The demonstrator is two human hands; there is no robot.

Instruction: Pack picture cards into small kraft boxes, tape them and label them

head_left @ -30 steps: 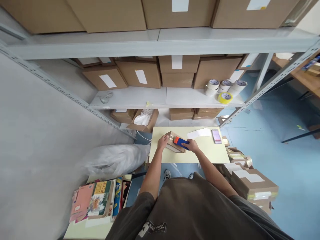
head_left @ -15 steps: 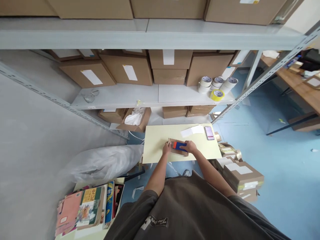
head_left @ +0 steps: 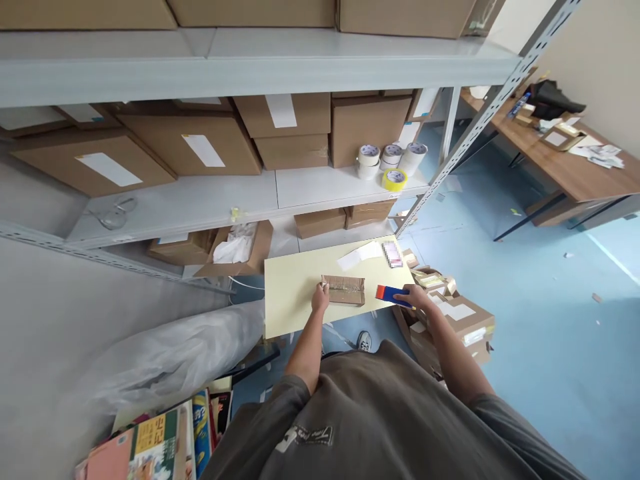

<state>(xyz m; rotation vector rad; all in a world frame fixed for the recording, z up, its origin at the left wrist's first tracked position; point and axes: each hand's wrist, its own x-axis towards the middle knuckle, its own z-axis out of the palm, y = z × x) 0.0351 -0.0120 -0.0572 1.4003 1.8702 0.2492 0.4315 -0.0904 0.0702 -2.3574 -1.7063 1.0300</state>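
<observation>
A small brown cardboard box (head_left: 344, 291) lies on the pale yellow table (head_left: 287, 293), with shiny clear tape along its top. My left hand (head_left: 321, 297) is closed on the box's left end, fingers at the upper left corner. Off to the right, my right hand (head_left: 416, 297) grips a blue tape dispenser (head_left: 393, 294) with an orange end pointing left toward the box. A gap separates the dispenser from the box. White paper slips (head_left: 360, 255) and a phone-like flat thing with a blurred face (head_left: 393, 254) lie along the table's far edge.
Metal shelving (head_left: 345, 191) stands beyond the table, holding cardboard boxes, white tape rolls (head_left: 369, 160) and a yellow roll (head_left: 395, 179). Cartons (head_left: 465, 313) are piled at the right. Plastic wrap (head_left: 185, 347) and books (head_left: 155, 443) lie to the left.
My right hand has moved right with the tape dispenser, away from over the box, leaving its taped top in sight. My left hand stays at the box's left end. The view has turned right.
</observation>
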